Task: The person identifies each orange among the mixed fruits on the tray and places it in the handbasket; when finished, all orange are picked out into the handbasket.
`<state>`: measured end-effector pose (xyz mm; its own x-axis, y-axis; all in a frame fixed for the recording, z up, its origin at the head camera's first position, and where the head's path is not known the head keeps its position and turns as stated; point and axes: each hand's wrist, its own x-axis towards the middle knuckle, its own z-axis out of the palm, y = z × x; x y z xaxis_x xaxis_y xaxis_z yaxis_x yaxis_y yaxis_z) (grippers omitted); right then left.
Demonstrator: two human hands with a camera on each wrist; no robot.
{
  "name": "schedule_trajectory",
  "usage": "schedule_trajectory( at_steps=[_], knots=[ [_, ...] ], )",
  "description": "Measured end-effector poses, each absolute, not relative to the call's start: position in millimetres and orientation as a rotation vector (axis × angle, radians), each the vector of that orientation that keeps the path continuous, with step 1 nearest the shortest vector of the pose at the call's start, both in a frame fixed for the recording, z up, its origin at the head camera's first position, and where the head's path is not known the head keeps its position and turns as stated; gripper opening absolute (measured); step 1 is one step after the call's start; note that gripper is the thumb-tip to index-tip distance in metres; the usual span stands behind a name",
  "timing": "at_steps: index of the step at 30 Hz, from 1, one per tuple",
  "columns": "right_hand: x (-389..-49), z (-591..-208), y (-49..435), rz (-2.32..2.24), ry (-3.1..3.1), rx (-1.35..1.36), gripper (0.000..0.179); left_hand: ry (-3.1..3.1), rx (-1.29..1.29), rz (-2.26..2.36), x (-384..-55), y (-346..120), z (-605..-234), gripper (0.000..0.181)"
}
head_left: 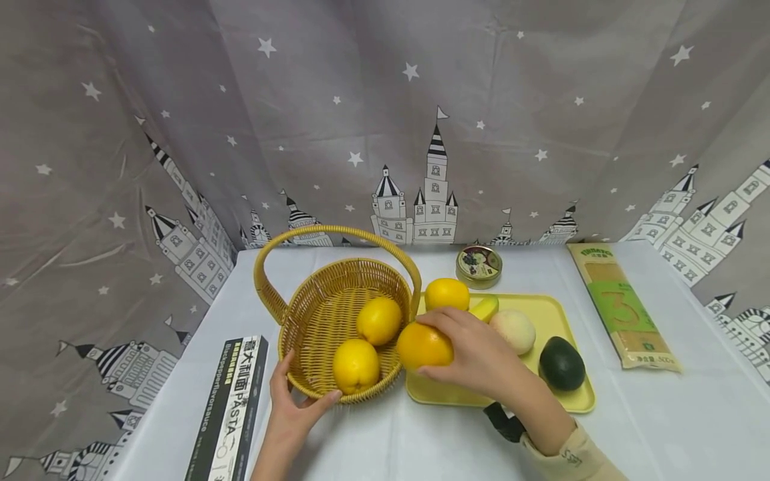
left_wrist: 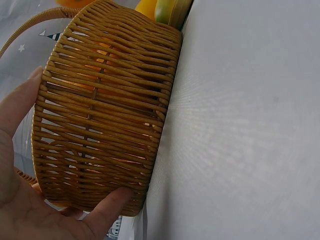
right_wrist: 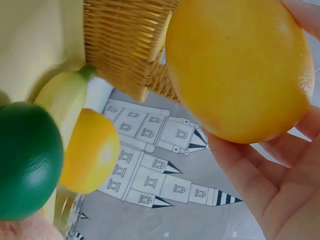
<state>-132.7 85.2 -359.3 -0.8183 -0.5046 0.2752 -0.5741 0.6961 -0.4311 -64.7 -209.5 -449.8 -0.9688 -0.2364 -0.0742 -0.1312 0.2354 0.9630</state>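
My right hand grips an orange, fingers over its top and thumb beneath, between the wicker basket and the yellow tray. In the right wrist view the held orange fills the upper right. My left hand holds the basket's near left side, its thumb and fingers spread along the woven wall. Inside the basket lie two oranges. On the tray are another orange, a banana partly behind my right hand, a pale peach and a dark green avocado.
The basket's arched handle stands upright. Left of the basket lies a pasta box. A round tin sits behind the tray, and a noodle packet lies at the right. A grey castle-print curtain hangs behind the table.
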Motion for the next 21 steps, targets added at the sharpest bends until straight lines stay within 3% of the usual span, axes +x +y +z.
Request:
schedule_trajectory(
  at_steps=[21],
  knots=[
    [-153.3, -367.7, 10.6, 1.234, -2.694, 1.001, 0.069, -2.431, 0.346, -1.821, -64.5, -211.2, -451.5, 0.109]
  ],
)
